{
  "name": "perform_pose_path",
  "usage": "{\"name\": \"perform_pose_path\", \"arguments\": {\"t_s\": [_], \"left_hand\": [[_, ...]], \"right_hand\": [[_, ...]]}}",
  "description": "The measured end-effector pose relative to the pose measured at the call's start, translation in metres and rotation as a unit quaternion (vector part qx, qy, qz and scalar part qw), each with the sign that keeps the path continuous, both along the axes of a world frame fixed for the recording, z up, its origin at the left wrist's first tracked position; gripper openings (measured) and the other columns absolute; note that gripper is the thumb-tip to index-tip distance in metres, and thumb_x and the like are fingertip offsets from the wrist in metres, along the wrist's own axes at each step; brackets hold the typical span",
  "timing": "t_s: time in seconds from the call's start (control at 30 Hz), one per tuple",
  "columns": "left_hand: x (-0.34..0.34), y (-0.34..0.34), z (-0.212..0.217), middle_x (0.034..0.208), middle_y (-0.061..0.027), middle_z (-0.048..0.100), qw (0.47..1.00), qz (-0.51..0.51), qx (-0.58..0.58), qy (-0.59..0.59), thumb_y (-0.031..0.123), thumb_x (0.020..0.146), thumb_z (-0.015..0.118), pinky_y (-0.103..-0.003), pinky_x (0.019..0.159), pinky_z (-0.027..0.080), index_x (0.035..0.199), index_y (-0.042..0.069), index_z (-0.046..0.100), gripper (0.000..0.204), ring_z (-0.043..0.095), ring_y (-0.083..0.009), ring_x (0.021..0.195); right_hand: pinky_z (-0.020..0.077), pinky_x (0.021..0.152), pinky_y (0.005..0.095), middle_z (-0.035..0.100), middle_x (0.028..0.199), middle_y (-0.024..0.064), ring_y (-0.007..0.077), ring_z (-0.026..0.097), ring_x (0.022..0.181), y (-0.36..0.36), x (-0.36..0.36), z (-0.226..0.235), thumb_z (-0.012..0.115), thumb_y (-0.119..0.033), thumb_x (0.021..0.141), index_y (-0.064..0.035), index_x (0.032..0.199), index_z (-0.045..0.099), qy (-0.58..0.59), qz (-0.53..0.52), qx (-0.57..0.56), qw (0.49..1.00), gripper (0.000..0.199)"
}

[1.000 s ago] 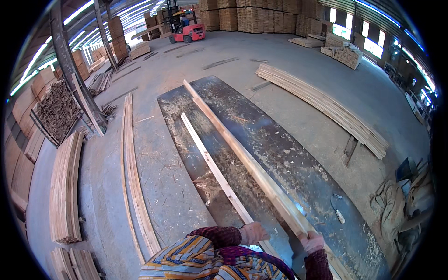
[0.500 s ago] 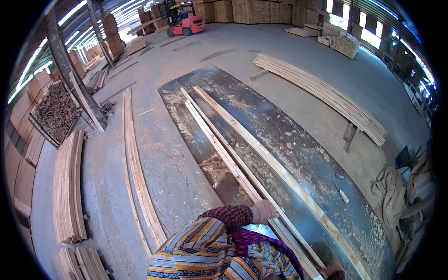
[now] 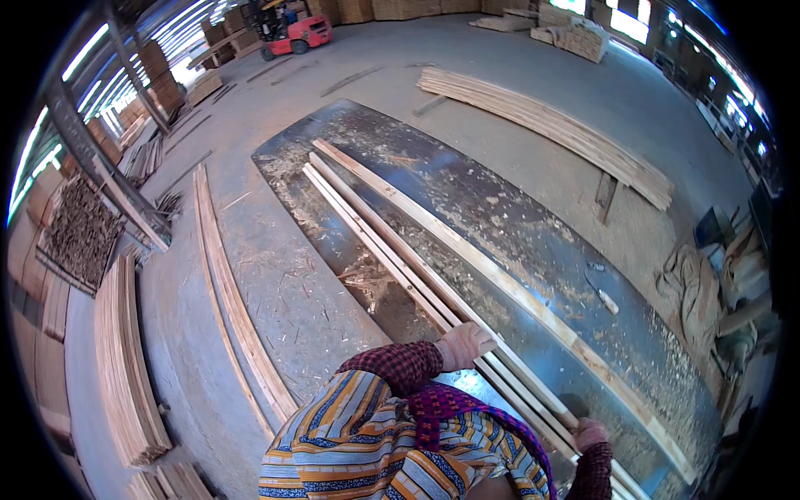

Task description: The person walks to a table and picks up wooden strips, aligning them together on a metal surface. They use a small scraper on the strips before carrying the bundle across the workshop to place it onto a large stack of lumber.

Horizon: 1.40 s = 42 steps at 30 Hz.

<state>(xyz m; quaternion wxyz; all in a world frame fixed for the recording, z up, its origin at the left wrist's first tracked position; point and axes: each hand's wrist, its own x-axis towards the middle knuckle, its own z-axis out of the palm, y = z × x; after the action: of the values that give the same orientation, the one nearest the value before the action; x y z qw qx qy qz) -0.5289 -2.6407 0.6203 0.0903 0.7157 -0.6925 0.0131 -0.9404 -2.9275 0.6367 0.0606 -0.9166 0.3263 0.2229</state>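
Observation:
Long, narrow wooden strips (image 3: 367,233) lie side by side on a dark, low table (image 3: 500,212) dusted with wood shavings. My left hand (image 3: 467,345) is closed over the strips near their middle, fingers wrapped across the top. Closer to me, my right hand (image 3: 590,434) grips the rightmost strip (image 3: 533,382) of the group from its outer side. The hidden undersides do not show how many strips each hand takes in. To the right, apart from both hands, a single wider wooden strip (image 3: 512,290) runs along the table.
A small tool with a pale handle (image 3: 610,302) rests on the table's right side. Wood stacks (image 3: 546,125) lie beyond it, and others (image 3: 125,375) at left. Loose strips (image 3: 237,325) lie on the floor beside the table. A red forklift (image 3: 304,33) stands far off; crumpled sacks (image 3: 692,287) sit at right.
My right hand has come up from the lower edge into fuller view, on the rightmost strip. That strip now shows a paler face between my hands. The whole view has shifted slightly.

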Motion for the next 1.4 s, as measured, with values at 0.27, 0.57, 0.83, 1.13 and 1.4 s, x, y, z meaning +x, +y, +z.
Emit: {"name": "perform_pose_path", "arguments": {"t_s": [0.27,0.57,0.83,1.13,1.4], "left_hand": [[0.018,-0.042,0.030,0.112,-0.0130,0.064,0.985,-0.020,0.165,0.043,0.045,0.065,0.085,-0.047,0.097,0.048,0.130,0.006,0.058,0.081,0.063,-0.0330,0.110],[0.009,-0.040,0.047,0.113,-0.0110,0.067,0.945,-0.050,0.322,-0.004,0.057,0.070,0.084,-0.045,0.089,0.050,0.131,0.012,0.061,0.079,0.066,-0.0268,0.105],[0.007,-0.034,0.037,0.115,-0.0108,0.067,0.961,-0.072,0.256,-0.074,0.069,0.070,0.076,-0.045,0.093,0.048,0.135,0.011,0.060,0.088,0.063,-0.0274,0.112],[0.003,-0.037,0.046,0.117,-0.0113,0.067,0.958,-0.057,0.269,-0.079,0.066,0.068,0.079,-0.044,0.094,0.048,0.136,0.011,0.061,0.089,0.063,-0.0269,0.113],[-0.002,-0.029,0.040,0.109,-0.0098,0.068,0.990,-0.088,0.106,-0.017,0.054,0.062,0.087,-0.049,0.087,0.049,0.127,0.011,0.064,0.081,0.066,-0.0320,0.103]], "right_hand": [[0.0576,0.086,0.0488,0.078,0.101,0.0151,0.0371,0.074,0.094,-0.069,-0.121,-0.055,0.063,-0.058,0.095,-0.0154,0.111,0.080,-0.094,-0.105,0.154,0.978,0.048],[0.0575,0.087,0.0447,0.072,0.105,0.0191,0.0334,0.070,0.102,-0.018,0.156,0.060,0.079,-0.034,0.074,-0.0048,0.119,0.070,-0.146,-0.101,0.029,0.984,0.054],[0.0590,0.082,0.0465,0.074,0.108,0.0153,0.0342,0.072,0.101,-0.045,0.250,0.035,0.076,-0.028,0.073,-0.0062,0.111,0.076,-0.035,-0.024,0.041,0.998,0.043],[0.0589,0.072,0.0510,0.076,0.085,0.0152,0.0371,0.074,0.083,0.045,0.233,0.024,0.068,-0.027,0.082,-0.0089,0.094,0.079,-0.076,0.107,0.121,0.984,0.024],[0.0565,0.087,0.0511,0.075,0.104,0.0173,0.0383,0.072,0.101,0.023,0.054,0.054,0.060,-0.036,0.089,-0.0095,0.109,0.076,-0.043,-0.071,0.119,0.989,0.037]]}}
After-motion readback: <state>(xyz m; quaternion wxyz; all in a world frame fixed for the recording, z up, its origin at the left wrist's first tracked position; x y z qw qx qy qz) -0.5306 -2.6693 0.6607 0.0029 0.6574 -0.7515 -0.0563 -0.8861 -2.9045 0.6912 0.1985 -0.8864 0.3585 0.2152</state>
